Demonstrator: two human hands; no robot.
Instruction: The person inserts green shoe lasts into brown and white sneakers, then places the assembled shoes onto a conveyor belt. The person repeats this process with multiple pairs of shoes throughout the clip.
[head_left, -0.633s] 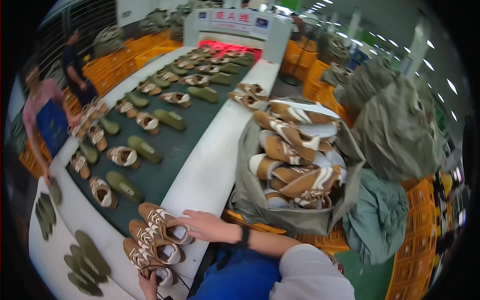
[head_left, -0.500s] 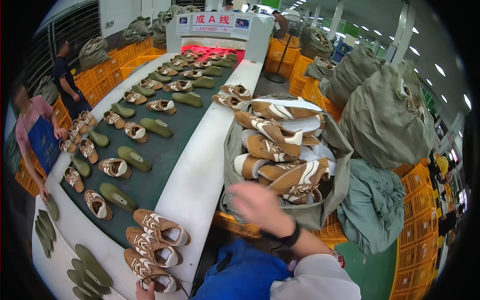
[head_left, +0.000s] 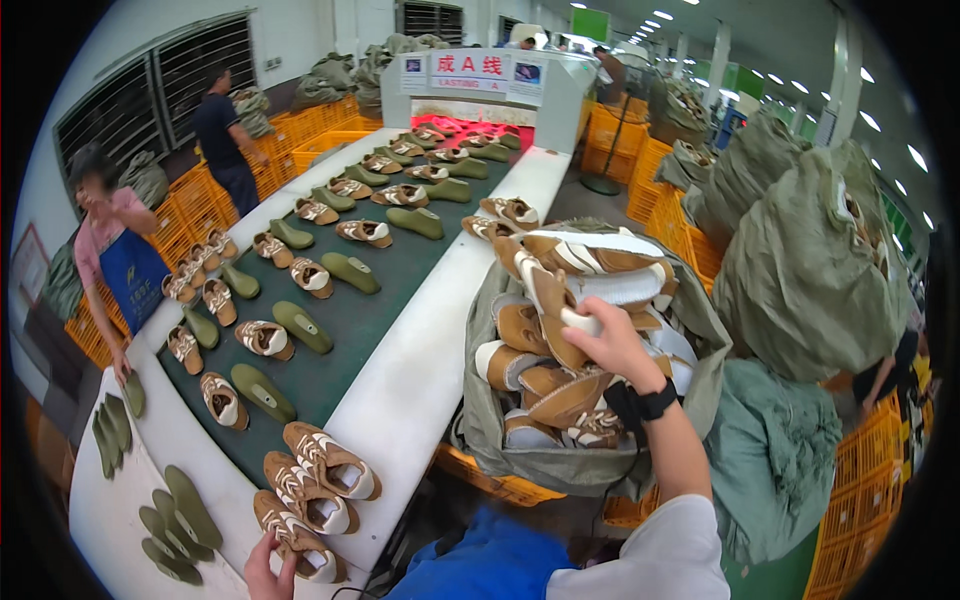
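Observation:
My right hand (head_left: 612,345) grips the white heel end of a brown sneaker (head_left: 540,285) at the top of an open grey-green sack (head_left: 715,345). More brown-and-white sneakers (head_left: 570,395) are heaped inside the sack, under and around it. At the lower left, the finger and thumb of my left hand (head_left: 268,570) close on the side of the nearest sneaker (head_left: 290,530) in a short row on the white ledge (head_left: 400,400). Two more sneakers (head_left: 325,465) stand in that row, just beyond it.
A dark green conveyor belt (head_left: 330,385) carries sneakers and green shoe lasts (head_left: 262,392). More lasts (head_left: 190,505) lie on the white table at left. A co-worker in a blue apron (head_left: 135,275) stands across the belt. Full sacks (head_left: 800,260) and orange crates (head_left: 860,500) line the right.
My right hand has moved up and away, from the sack's near edge onto the sneaker's heel. The head view has shifted. Across the belt, the co-worker has raised one hand toward the head.

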